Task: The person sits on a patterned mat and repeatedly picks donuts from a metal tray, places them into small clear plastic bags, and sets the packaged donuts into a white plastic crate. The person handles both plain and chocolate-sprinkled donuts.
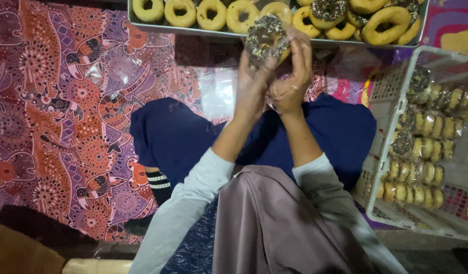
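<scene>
A chocolate-sprinkled doughnut [266, 38] is held up between both my hands, just in front of the metal tray [158, 26]. My left hand [252, 83] grips it from the lower left, and my right hand [291, 76] from the right side. A thin clear plastic wrap seems to be around the doughnut, though I cannot tell for sure. Both arms reach forward over my crossed legs in dark blue cloth [168, 134].
The tray at the top carries several plain and sprinkled doughnuts [211, 14]. A white plastic basket [377, 101] on the right holds rows of wrapped doughnuts [422, 147]. Clear plastic bags [219, 91] lie on the patterned cloth [61, 111] that covers the floor.
</scene>
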